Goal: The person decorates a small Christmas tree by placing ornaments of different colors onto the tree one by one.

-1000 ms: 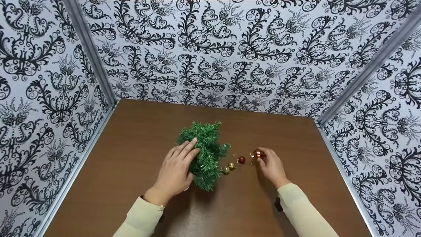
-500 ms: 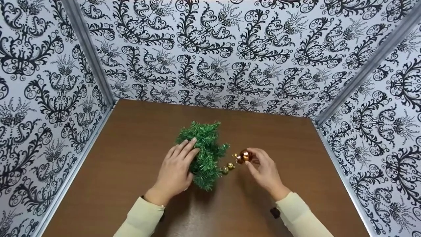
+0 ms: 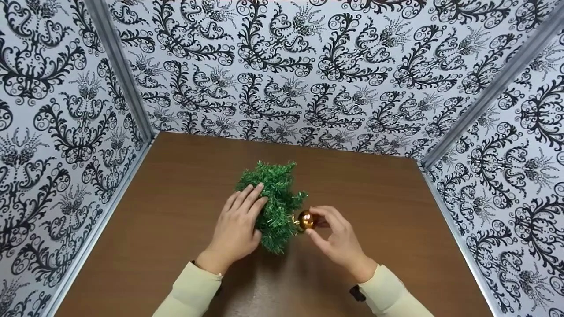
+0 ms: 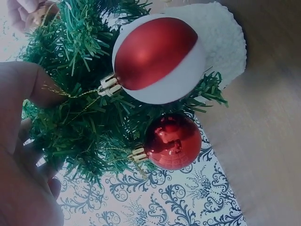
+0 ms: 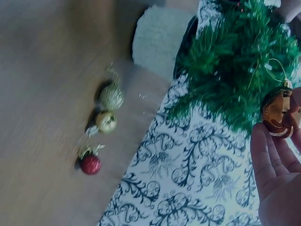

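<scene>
A small green tinsel Christmas tree [image 3: 277, 200] stands on the table. My left hand [image 3: 235, 226] holds its left side, the fingers over the branches and the thumb lower down. Between thumb and fingertips, my right hand [image 3: 341, 242] pinches a shiny copper-gold bauble [image 5: 276, 110] with a loop of gold string, close to the tree's right side. In the left wrist view, a red-and-white bauble [image 4: 157, 59] and a shiny red bauble [image 4: 174, 141] hang by gold strings from the branches. The tree's white base [image 4: 225, 42] shows beyond them.
In the right wrist view, a glittery gold bauble [image 5: 112, 96], a smooth gold bauble [image 5: 106, 122] and a small red bauble [image 5: 90, 164] lie on the brown table [image 5: 42, 122]. Patterned wall panels [image 3: 282, 66] enclose the back and sides.
My right hand has carried the copper-gold bauble leftward over the small baubles, up to the tree. The left hand and the tree have stayed put.
</scene>
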Action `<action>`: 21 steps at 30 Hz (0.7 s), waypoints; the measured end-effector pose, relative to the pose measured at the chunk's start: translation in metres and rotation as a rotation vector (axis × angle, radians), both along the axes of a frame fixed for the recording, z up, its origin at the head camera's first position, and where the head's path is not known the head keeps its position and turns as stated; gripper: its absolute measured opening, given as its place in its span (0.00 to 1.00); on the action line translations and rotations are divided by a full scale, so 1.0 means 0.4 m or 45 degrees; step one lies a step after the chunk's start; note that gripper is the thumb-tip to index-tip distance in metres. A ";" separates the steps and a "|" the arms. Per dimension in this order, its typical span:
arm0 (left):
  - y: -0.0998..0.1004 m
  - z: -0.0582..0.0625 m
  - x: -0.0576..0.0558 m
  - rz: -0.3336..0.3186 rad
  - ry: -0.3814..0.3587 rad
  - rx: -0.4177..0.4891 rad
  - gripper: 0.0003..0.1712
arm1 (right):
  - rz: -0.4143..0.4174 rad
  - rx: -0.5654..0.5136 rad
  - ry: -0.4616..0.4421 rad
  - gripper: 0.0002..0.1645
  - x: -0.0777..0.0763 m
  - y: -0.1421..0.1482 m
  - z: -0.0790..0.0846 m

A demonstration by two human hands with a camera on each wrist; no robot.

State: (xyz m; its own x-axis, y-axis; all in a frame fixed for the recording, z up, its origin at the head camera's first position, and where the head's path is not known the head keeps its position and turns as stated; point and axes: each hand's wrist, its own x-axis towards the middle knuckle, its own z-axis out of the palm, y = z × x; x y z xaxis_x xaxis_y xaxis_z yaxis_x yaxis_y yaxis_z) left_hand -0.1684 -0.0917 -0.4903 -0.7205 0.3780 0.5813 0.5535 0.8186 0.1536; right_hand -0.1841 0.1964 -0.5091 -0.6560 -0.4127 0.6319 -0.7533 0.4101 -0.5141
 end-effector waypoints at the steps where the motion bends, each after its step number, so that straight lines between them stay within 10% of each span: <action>1: 0.000 0.000 0.000 0.000 -0.001 0.001 0.40 | 0.011 -0.005 0.001 0.30 0.003 -0.005 0.000; 21: 0.036 -0.022 0.016 -0.189 0.109 0.083 0.33 | 0.045 -0.042 -0.177 0.28 0.040 -0.067 -0.011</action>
State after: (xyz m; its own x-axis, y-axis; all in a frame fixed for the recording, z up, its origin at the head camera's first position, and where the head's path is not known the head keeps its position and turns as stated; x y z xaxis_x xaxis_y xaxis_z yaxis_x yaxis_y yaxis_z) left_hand -0.1619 -0.0774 -0.4990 -0.6067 0.4359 0.6647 0.6807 0.7168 0.1513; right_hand -0.1682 0.1697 -0.5133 -0.7233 -0.4178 0.5498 -0.6878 0.3655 -0.6271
